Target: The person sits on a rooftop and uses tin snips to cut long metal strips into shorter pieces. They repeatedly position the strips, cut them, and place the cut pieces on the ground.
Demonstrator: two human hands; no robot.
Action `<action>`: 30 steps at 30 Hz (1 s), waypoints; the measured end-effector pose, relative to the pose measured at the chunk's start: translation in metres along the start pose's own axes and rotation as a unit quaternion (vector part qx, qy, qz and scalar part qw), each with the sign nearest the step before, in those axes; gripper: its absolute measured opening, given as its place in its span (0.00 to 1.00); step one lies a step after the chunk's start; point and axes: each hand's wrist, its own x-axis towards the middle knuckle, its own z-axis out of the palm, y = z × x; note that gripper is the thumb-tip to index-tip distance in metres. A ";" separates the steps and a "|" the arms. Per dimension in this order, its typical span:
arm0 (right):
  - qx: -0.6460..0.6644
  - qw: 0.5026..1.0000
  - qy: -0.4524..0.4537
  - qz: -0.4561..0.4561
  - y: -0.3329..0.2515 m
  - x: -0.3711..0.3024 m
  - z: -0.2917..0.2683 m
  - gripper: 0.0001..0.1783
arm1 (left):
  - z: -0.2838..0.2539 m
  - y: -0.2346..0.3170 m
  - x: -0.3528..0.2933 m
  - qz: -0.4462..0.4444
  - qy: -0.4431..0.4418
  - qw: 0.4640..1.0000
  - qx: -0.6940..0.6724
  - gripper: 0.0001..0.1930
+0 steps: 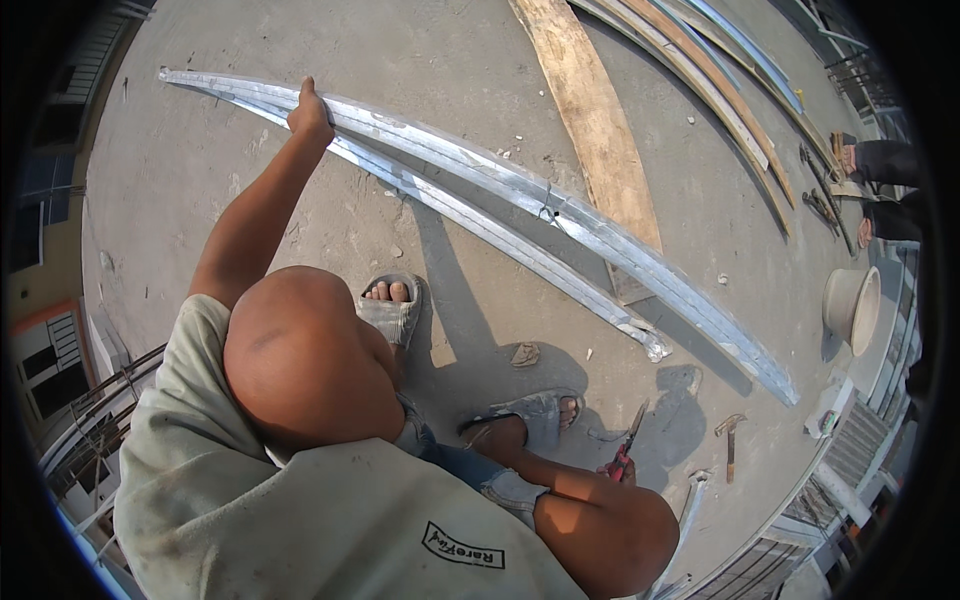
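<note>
My left hand (311,113), arm stretched out, is closed around a long shiny metal channel (480,160) near its far left end. A second metal channel (510,254) lies beside it; the two converge toward the left and spread apart on the right. A dark tie or wire (548,211) sits on the upper channel about midway. My right hand (628,474), mostly hidden behind my right knee, holds red-handled snips (621,459) with the blades pointing away from me. A hammer (731,446) lies on the concrete right of the snips.
A wide wooden plank (592,120) runs partly under the channels. More long strips (700,95) lie beyond it. At the right are a pale basin (851,310), scattered tools (822,200) and another person's dark-trousered legs (888,165). A metal piece (690,510) lies beside my right knee.
</note>
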 end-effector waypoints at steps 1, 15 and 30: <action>-0.013 1.000 -0.008 -0.015 -0.020 -0.008 -0.005 0.36 | 0.001 -0.004 -0.001 0.003 0.012 1.000 0.006 0.45; -0.403 0.890 -0.079 -0.199 -0.316 0.038 -0.082 0.16 | 0.008 -0.057 -0.024 -0.007 -0.099 0.990 -0.104 0.43; -0.569 0.785 -0.067 -0.237 -0.391 0.057 -0.026 0.15 | 0.015 -0.071 -0.044 -0.066 -0.105 0.988 -0.092 0.45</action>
